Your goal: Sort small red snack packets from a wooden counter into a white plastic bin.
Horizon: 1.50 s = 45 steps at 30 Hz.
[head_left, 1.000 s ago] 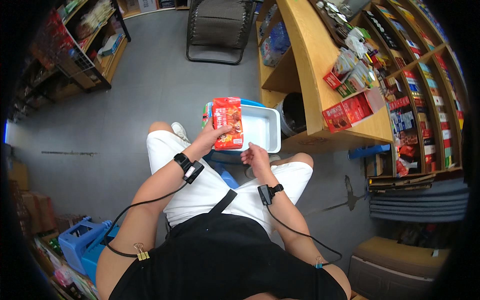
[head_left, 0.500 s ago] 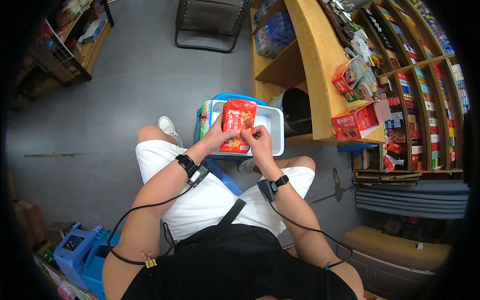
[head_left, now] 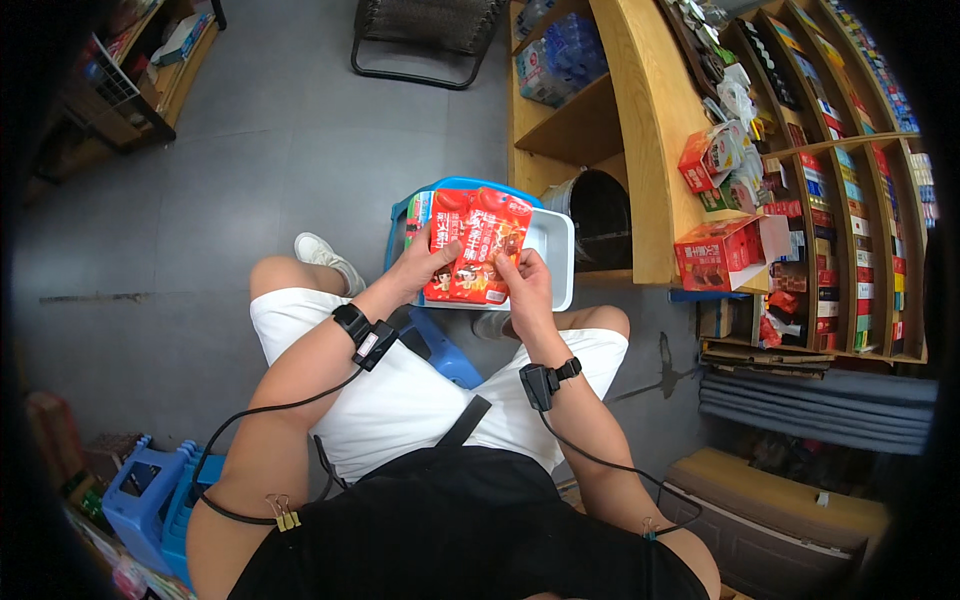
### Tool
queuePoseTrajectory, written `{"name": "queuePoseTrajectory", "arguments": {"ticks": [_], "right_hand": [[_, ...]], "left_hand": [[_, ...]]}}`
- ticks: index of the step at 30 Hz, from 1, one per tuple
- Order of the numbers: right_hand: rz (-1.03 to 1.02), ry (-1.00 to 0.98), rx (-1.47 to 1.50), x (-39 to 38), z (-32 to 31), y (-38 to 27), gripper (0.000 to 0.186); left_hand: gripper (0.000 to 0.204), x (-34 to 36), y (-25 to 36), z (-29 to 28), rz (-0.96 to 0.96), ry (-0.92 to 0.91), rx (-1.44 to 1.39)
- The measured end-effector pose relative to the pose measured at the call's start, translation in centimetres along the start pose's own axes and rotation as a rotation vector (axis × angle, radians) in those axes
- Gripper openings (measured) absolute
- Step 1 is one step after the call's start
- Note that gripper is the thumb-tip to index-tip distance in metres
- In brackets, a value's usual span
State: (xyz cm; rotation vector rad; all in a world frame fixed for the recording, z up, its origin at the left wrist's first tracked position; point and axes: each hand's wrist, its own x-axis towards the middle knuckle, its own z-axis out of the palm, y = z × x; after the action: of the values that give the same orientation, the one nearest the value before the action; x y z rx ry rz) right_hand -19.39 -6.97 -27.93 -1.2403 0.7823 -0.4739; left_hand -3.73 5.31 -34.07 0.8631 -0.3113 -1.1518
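My left hand (head_left: 428, 258) is closed on a red snack packet (head_left: 446, 215), and my right hand (head_left: 525, 270) pinches a second red packet (head_left: 500, 225) just to its right, the two side by side and slightly fanned. Both packets are over a white plastic tray (head_left: 555, 240), which sits on a blue plastic support (head_left: 403, 236) in front of my knees. A green package (head_left: 415, 222) shows at the tray's left side, mostly hidden behind the packets.
A wooden counter (head_left: 650, 120) stands at right with open red boxes (head_left: 715, 255), small items, bottled packs (head_left: 560, 70) and a black bin (head_left: 600, 225) in its lower part. Display shelves (head_left: 840, 250) line the far right. A folding chair (head_left: 430, 40) is ahead, shelving upper left, blue stools (head_left: 150, 500) lower left.
A second ago my left hand alone held the red packet and my right was beside the tray. Now my right hand grips too, and the packets are spread apart as two.
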Motion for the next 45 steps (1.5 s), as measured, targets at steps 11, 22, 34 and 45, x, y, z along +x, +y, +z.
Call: {"name": "queuePoseTrajectory", "arguments": {"ticks": [11, 22, 34, 45], "right_hand": [[-0.002, 0.135, 0.25, 0.7, -4.1, 0.1, 0.01], [0.124, 0.065, -0.296, 3.0, -4.2, 4.5, 0.014], [0.041, 0.003, -0.506, 1.6, -4.6, 4.8, 0.024], [0.943, -0.089, 0.5, -5.7, -5.4, 5.2, 0.033]], "left_hand": [[0.05, 0.7, 2.8, -0.4, 0.045, 0.127, -0.079], [0.045, 2.2, 2.6, -1.4, 0.107, 0.145, -0.184], [0.045, 2.0, 2.6, -1.5, 0.133, 0.129, -0.153], [0.045, 2.5, 2.9, -0.5, 0.121, 0.096, -0.124]]}}
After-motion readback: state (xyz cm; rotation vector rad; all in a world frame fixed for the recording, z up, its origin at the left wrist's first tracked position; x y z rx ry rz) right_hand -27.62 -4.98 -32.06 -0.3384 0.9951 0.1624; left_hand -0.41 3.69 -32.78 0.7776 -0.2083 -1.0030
